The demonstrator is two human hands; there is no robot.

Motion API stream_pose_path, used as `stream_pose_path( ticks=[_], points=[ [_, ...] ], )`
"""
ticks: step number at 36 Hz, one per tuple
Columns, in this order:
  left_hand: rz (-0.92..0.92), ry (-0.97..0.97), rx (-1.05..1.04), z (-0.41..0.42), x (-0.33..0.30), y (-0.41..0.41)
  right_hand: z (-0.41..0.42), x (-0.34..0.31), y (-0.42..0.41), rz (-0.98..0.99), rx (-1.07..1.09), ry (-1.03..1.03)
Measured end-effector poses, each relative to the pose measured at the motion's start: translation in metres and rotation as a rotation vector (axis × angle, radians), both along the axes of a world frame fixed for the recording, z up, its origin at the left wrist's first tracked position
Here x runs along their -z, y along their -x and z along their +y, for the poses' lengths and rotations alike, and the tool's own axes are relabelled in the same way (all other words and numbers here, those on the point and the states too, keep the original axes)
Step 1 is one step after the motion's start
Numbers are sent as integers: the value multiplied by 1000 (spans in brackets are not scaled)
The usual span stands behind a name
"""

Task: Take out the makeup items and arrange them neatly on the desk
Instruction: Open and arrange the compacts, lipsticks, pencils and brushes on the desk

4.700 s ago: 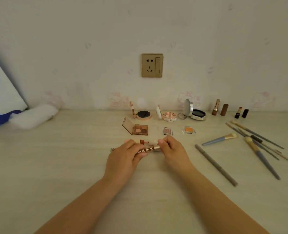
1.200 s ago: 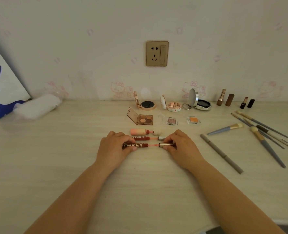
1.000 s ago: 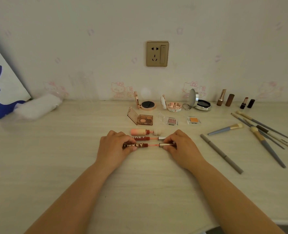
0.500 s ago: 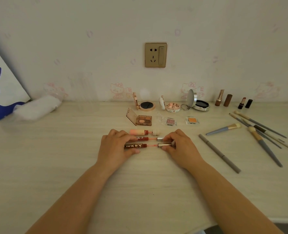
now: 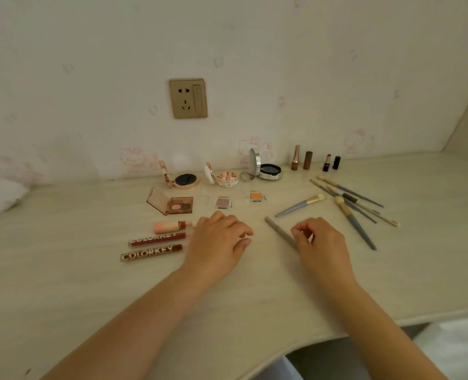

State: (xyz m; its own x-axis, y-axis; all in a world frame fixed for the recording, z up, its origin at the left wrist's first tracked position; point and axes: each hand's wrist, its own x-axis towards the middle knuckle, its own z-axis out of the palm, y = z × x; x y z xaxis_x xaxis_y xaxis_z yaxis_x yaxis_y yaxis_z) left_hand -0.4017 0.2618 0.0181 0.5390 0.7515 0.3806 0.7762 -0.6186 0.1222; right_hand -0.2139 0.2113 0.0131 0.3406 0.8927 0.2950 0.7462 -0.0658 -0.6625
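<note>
On the worktop, the left hand hovers loosely curled and empty beside 2 COLORKEY lip glosses, while the right hand's fingers curl at the grey pencil, grip unclear.

Soft, warm, fairly dim light fills the scene with a yellowish cast and no hard glare. A faint round bright spot glows on the wall toward 12 o'clock, just above the desk. Shadows are weak and short: thin ones lie under the left hand and right hand. Wide-angle distortion bends the desk edge at 5 o'clock and the wall corner at 2 o'clock. Detail softens toward 9 o'clock.
</note>
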Motion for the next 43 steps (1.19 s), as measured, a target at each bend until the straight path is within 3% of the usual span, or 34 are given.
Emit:
stream_pose_path(
  ticks=[6,12,16,18,23,27,29,34,43],
  points=[
    [65,26,32,11,8,-55,-14,11,-28,-143,43,199],
    [91,75,108,17,13,-77,-19,10,-35,-281,-19,243],
    [59,92,127,18,13,-78,-18,10,-39,-269,-26,230],
    [26,75,142,16,13,-79,-17,7,-40,-168,-33,209],
    [-21,106,137,6,-3,-80,-9,-4,-36,343,-76,55],
    [-5,136,89,3,-16,-80,3,-13,-26,938,-78,-38],
    [-9,146,61,3,-21,-82,10,-18,-21,1106,-71,-96],
    [-29,210,28,9,-35,-87,26,-30,-19,927,-2,-181],
    [-165,463,123,44,-78,-109,61,-54,-50,920,-149,-326]
  ],
)
